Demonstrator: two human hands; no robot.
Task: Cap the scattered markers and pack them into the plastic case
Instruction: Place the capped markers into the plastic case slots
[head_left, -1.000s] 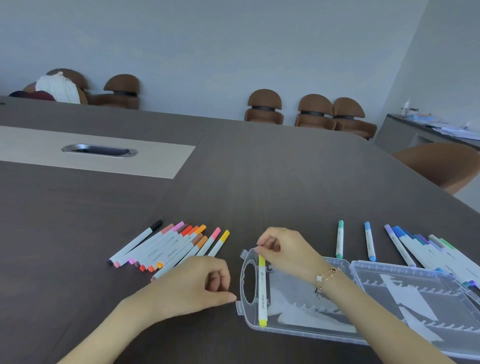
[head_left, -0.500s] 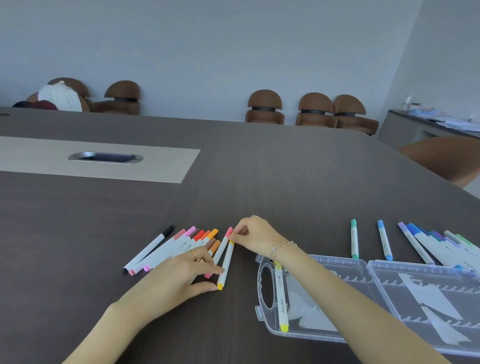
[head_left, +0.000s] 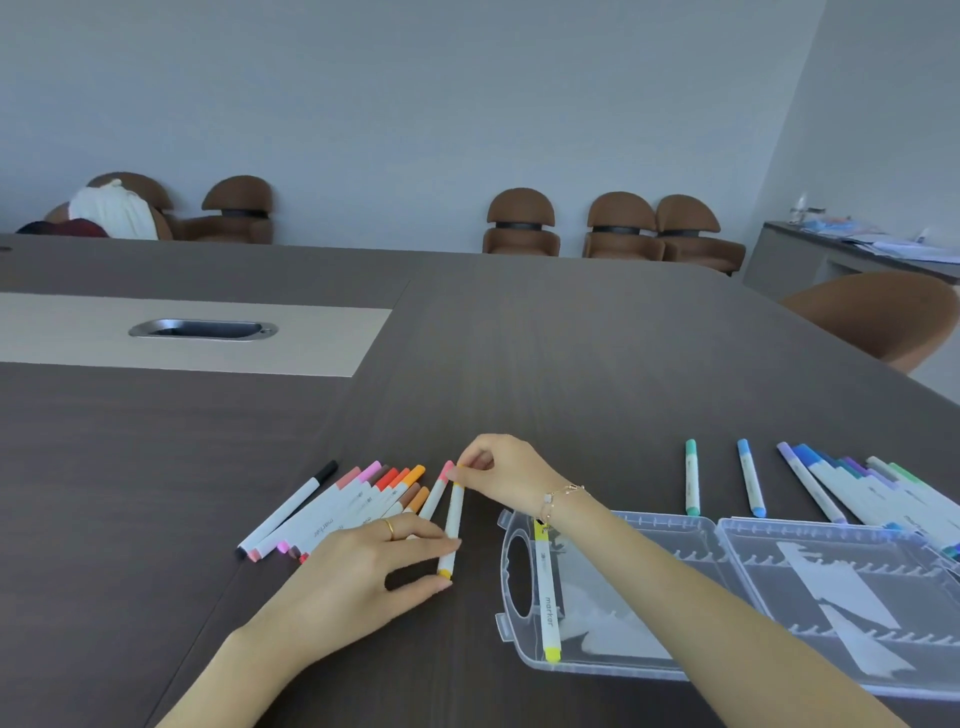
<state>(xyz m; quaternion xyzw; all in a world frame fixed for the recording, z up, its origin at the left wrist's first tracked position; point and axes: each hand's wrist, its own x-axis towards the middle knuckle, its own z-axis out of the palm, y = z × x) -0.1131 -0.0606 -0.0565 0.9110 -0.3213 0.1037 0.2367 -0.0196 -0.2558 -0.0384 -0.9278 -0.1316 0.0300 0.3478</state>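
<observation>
A white marker with amber-yellow caps (head_left: 453, 525) lies on the dark table, held at both ends. My right hand (head_left: 498, 475) pinches its far cap, and my left hand (head_left: 363, 577) pinches its near end between thumb and fingers. Left of it lies a fan of several warm-coloured markers (head_left: 358, 506) with a black-capped one (head_left: 288, 512) outermost. The open clear plastic case (head_left: 727, 597) sits at the right and holds one yellow marker (head_left: 546, 592) at its handle end. My right forearm crosses over the case.
A teal marker (head_left: 691, 475) and a light blue marker (head_left: 750, 478) lie beyond the case. A cluster of several blue, purple and green markers (head_left: 872, 486) lies at the far right. A metal cable hatch (head_left: 202, 329) is set into the table. Brown chairs (head_left: 521, 223) line the wall.
My right hand left the yellow marker in the case and reached left to the amber-capped marker's far end. My left hand opened from a loose fist and took that marker's near end.
</observation>
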